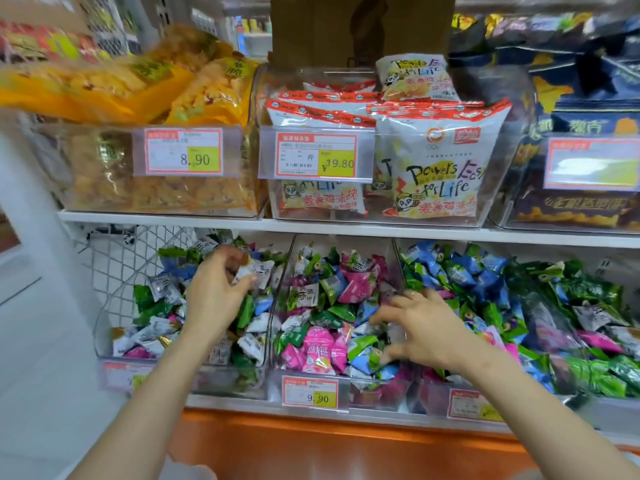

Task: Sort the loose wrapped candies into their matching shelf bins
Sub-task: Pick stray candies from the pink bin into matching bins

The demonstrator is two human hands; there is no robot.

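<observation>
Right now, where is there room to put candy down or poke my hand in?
Room: the left bin's back-left corner by the wire mesh, and the gap under the shelf above each pile. The orange ledge below the bins is bare. Crowded: the middle bin and right bin, heaped.

Over the left bin (104, 336) of mixed wrapped candies, the left hand (214, 296) pinches a white-wrapped candy (250, 270), while the right hand (427, 329) rests spread fingers on the colourful candies (318, 346) in the middle bin (375, 393).
</observation>
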